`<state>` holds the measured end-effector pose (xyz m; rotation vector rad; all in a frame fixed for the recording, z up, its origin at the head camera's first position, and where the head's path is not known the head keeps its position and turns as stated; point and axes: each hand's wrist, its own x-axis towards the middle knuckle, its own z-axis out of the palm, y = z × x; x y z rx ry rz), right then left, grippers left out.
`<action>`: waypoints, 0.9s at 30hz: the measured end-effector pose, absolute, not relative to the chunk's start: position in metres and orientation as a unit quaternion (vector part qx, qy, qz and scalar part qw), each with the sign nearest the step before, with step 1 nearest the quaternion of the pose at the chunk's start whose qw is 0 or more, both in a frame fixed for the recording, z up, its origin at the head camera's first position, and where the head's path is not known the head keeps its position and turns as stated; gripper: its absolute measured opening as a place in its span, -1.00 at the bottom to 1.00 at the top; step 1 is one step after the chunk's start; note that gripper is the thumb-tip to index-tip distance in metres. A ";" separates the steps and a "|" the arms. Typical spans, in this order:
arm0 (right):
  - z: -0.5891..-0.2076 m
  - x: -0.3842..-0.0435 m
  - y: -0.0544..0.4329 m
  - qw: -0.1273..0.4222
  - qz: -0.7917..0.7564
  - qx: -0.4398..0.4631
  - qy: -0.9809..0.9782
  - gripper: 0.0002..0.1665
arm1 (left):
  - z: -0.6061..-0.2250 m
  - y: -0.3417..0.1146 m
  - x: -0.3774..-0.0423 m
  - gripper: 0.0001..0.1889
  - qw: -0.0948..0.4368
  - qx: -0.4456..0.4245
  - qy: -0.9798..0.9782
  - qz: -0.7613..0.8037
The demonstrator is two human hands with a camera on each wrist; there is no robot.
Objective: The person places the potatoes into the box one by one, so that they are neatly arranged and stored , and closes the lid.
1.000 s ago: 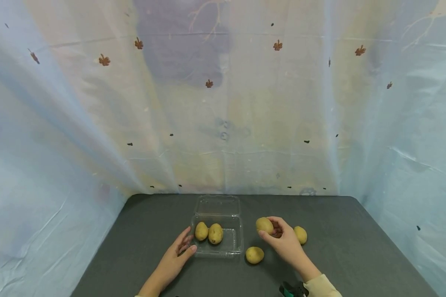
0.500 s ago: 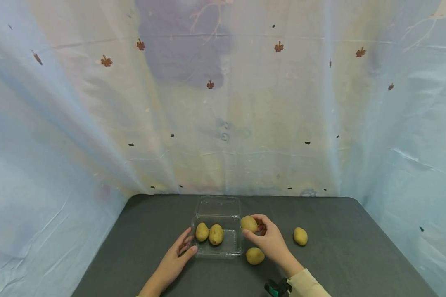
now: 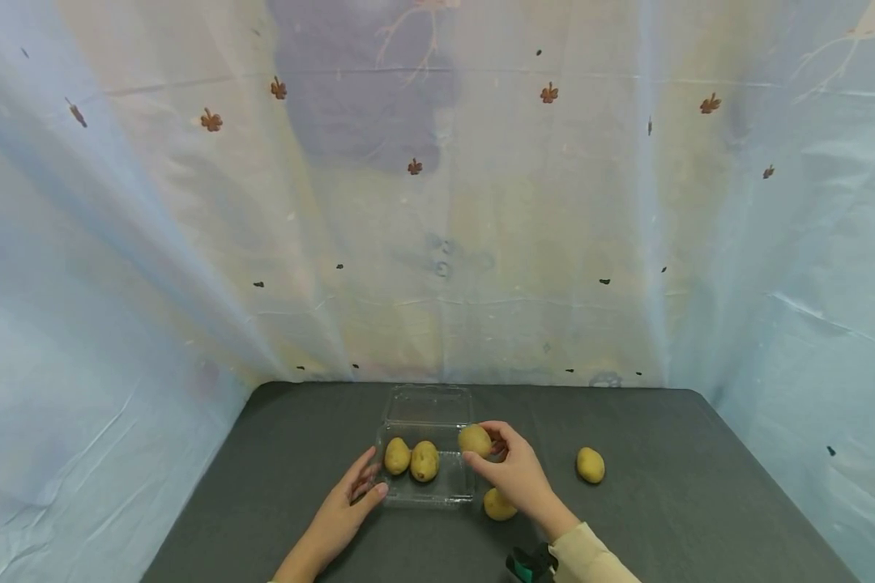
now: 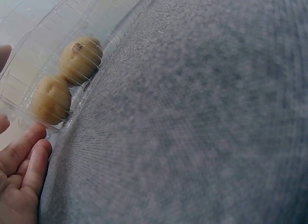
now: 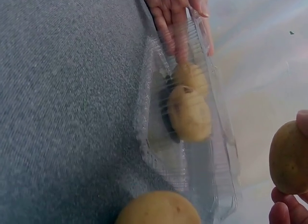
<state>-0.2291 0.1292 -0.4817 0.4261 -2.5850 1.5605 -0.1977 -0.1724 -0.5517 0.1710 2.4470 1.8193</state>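
A clear plastic clamshell box [image 3: 448, 490] lies on the table with its lid [image 3: 428, 405] folded back. Two potatoes sit side by side in its left half, a left one [image 3: 397, 457] and a right one [image 3: 424, 461]. My right hand [image 3: 514, 470] pinches another potato [image 3: 474, 440] between thumb and fingers, above the box's right side. My left hand [image 3: 346, 506] rests against the box's left wall, its fingers fairly straight. In the right wrist view the held potato [image 5: 289, 159] shows at the right edge.
One loose potato [image 3: 499, 504] lies by the box's front right corner, partly behind my right hand. Another potato [image 3: 591, 465] lies farther right on the dark grey table [image 3: 671, 502]. A patterned plastic curtain [image 3: 496, 243] hangs behind the table and along both sides.
My right hand has carried its potato leftward, from beside the box to over the box's right part. The left hand and the two potatoes in the box stay put.
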 end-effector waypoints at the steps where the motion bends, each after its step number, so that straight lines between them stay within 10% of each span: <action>1: -0.482 -0.229 0.128 0.048 0.507 0.143 -0.849 -0.37 | -0.552 -0.172 -0.198 -0.24 0.044 0.056 0.800 0.595; 27: -0.498 -0.239 0.091 0.114 0.330 0.173 -0.921 -0.32 | -0.553 -0.174 -0.198 -0.25 0.045 0.059 0.800 0.596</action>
